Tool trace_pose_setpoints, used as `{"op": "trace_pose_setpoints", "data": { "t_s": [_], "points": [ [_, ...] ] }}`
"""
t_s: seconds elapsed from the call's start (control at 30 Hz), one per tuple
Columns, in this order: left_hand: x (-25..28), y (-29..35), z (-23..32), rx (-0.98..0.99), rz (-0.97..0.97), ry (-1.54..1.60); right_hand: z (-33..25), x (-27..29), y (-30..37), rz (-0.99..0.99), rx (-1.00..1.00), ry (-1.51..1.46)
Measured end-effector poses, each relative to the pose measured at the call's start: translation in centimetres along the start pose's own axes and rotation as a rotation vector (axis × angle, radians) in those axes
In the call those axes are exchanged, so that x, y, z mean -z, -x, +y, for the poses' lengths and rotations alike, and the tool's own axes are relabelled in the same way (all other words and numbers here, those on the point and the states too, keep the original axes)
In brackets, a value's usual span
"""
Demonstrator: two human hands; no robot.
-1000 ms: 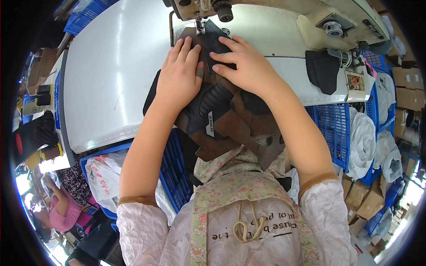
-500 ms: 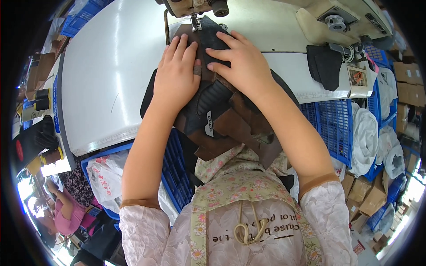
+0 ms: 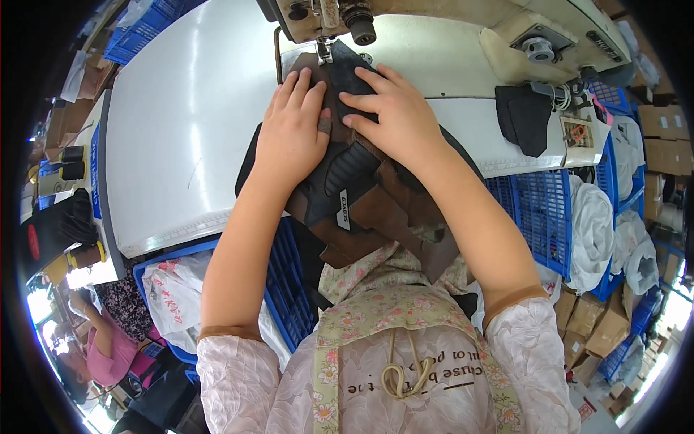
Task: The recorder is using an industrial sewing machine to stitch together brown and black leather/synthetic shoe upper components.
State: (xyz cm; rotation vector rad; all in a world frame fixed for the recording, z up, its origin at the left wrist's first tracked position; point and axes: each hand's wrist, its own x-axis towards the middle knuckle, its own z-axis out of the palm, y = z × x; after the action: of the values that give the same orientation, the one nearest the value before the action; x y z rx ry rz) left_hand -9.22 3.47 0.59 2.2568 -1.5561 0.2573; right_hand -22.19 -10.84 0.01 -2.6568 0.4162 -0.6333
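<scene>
My left hand [image 3: 293, 134] lies flat with its fingers stretched on the brown side of a brown and black leather-like piece [image 3: 369, 213] sewn from several panels. My right hand [image 3: 397, 112] rests on the black side, fingers spread. Between my hands, the piece's far end reaches the presser foot [image 3: 325, 54] of a sewing machine [image 3: 318, 18]; whether the needle is in it I cannot tell. A ribbed black patch [image 3: 350, 168] and a white label [image 3: 343, 210] show on the nearer part, which hangs over the table edge toward my lap. My palms hide some of the piece.
The white machine table [image 3: 159, 145] stretches left. Black cut pieces [image 3: 523, 119] lie at its right. Blue crates [image 3: 538, 217] with white bags stand below on both sides. Thread spools [image 3: 72, 163] and a person in pink [image 3: 112, 347] are at the left, cardboard boxes [image 3: 596, 318] at the right.
The whole view has shifted slightly, so the machine and table sit lower in the picture. My hands and the piece keep about the same place at the presser foot.
</scene>
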Motion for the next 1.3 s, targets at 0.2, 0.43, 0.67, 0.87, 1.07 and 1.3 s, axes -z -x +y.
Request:
{"op": "trace_pose_setpoints", "data": {
  "t_s": [0.2,0.43,0.67,0.87,1.07,1.3],
  "points": [
    [0.0,-0.1,-0.1,0.003,-0.007,-0.005,-0.1,0.1,-0.2,-0.009,0.015,0.027],
    [-0.1,-0.5,-0.5,0.008,-0.005,-0.009,0.1,-0.1,-0.8,-0.033,0.001,0.014],
    [-0.3,-0.9,-1.0,-0.003,0.007,0.004,0.4,-0.1,-1.4,-0.035,-0.005,-0.017],
    [-0.3,-1.1,-1.1,0.021,0.078,0.075,0.3,0.4,-1.7,-0.095,-0.06,-0.069],
    [-0.5,-1.2,-1.3,0.026,0.096,0.09,0.4,0.1,-1.7,-0.091,-0.049,-0.062],
    [-0.4,-1.8,-1.7,0.05,0.037,0.129,0.6,0.1,-2.1,-0.084,-0.048,-0.051]
  ]
}}
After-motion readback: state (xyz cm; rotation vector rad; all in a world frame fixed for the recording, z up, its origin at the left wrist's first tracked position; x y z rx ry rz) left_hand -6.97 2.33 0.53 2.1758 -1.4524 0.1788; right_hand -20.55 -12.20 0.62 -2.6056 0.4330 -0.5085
